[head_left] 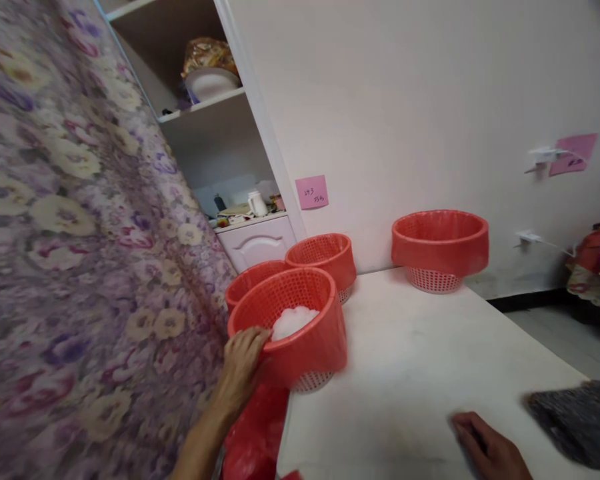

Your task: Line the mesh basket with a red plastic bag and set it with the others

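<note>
My left hand (245, 365) grips the near rim of a red plastic basket (300, 333) that stands at the left edge of a white table (420, 373). White fluffy material (293, 320) lies inside that basket. My right hand (487, 447) rests flat on the table near its front edge, fingers together, holding nothing. A dark grey knitted cloth (580, 420) lies on the table just right of that hand.
Two more red baskets (325, 257) sit behind the held one, and a larger red basket (440, 243) stands at the table's far edge by the wall. A floral curtain (80, 233) hangs at left. White shelves (215, 100) hold clutter. Red plastic (255, 433) hangs below the table edge.
</note>
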A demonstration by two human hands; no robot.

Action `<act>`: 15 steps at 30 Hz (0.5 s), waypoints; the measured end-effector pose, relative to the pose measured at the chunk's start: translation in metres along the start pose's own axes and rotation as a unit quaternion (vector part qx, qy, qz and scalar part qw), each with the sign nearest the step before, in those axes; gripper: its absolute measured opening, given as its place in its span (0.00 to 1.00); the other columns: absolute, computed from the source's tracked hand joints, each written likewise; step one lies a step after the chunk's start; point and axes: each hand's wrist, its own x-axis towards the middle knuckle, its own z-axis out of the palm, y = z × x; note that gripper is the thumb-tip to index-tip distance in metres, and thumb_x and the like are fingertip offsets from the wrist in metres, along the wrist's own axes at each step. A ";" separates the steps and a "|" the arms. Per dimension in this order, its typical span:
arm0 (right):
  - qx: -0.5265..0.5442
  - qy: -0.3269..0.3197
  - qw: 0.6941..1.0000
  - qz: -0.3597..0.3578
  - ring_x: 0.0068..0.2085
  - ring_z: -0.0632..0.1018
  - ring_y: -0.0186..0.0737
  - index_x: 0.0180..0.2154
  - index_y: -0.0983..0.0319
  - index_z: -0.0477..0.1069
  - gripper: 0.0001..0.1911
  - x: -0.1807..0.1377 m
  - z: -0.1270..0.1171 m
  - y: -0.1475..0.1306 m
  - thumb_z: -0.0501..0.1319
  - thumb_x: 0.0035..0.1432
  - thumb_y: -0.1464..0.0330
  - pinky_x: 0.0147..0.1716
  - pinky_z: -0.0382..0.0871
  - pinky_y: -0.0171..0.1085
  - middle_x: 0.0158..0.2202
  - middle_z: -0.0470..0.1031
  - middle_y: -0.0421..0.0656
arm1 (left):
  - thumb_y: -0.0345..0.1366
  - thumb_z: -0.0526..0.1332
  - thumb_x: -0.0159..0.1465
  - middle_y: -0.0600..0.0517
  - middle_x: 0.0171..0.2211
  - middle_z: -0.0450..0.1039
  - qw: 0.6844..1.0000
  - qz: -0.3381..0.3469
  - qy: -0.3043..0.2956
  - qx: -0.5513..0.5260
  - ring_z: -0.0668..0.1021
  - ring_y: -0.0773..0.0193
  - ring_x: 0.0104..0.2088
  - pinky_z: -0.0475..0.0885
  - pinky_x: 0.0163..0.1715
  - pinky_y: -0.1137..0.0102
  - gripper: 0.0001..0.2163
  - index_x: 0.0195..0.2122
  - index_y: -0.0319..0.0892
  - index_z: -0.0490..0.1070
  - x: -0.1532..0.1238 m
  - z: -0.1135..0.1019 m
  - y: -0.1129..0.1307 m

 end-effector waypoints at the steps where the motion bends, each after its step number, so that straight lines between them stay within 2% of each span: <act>1: -0.004 -0.002 1.000 0.004 0.36 0.82 0.43 0.37 0.57 0.75 0.22 -0.001 -0.001 0.002 0.54 0.57 0.48 0.36 0.75 0.32 0.33 0.83 0.41 | 0.37 0.58 0.67 0.42 0.55 0.69 1.000 -0.012 0.001 -0.004 0.68 0.49 0.57 0.59 0.55 0.51 0.20 0.59 0.43 0.62 -0.001 -0.002 0.002; 5: -0.027 -0.012 0.999 0.019 0.39 0.82 0.43 0.39 0.56 0.74 0.24 -0.005 -0.004 0.013 0.55 0.55 0.46 0.38 0.75 0.33 0.37 0.83 0.40 | 0.44 0.61 0.65 0.45 0.62 0.62 0.996 -0.082 0.018 -0.038 0.61 0.52 0.65 0.54 0.63 0.52 0.29 0.65 0.49 0.54 -0.010 -0.011 0.008; 7: -0.046 -0.014 0.999 0.024 0.39 0.83 0.44 0.40 0.56 0.74 0.25 -0.007 -0.005 0.017 0.55 0.54 0.45 0.38 0.76 0.33 0.37 0.84 0.40 | 0.46 0.60 0.65 0.46 0.64 0.60 0.986 -0.149 0.046 -0.057 0.59 0.55 0.66 0.54 0.65 0.55 0.30 0.66 0.49 0.52 -0.026 -0.013 0.006; 9: -0.059 -0.014 0.998 0.023 0.38 0.83 0.43 0.40 0.55 0.74 0.25 -0.007 -0.006 0.020 0.54 0.54 0.45 0.36 0.76 0.33 0.36 0.84 0.40 | 0.47 0.57 0.66 0.44 0.64 0.60 0.964 -0.245 0.075 -0.072 0.61 0.56 0.65 0.56 0.64 0.56 0.28 0.65 0.47 0.53 -0.055 -0.005 -0.001; 12: -0.064 -0.016 0.998 0.019 0.37 0.83 0.42 0.39 0.55 0.74 0.24 -0.007 -0.007 0.020 0.55 0.54 0.45 0.35 0.76 0.31 0.36 0.84 0.39 | 0.50 0.53 0.65 0.39 0.59 0.65 0.907 -0.401 0.086 -0.098 0.70 0.52 0.59 0.67 0.58 0.54 0.26 0.60 0.40 0.58 -0.114 0.026 -0.013; 15: -0.067 -0.022 0.997 0.024 0.39 0.83 0.42 0.39 0.55 0.75 0.24 -0.007 -0.007 0.020 0.55 0.54 0.44 0.36 0.76 0.31 0.38 0.84 0.39 | 0.52 0.57 0.54 0.35 0.54 0.69 0.856 -0.502 0.035 -0.118 0.72 0.42 0.57 0.69 0.56 0.50 0.31 0.54 0.36 0.64 -0.171 0.070 -0.021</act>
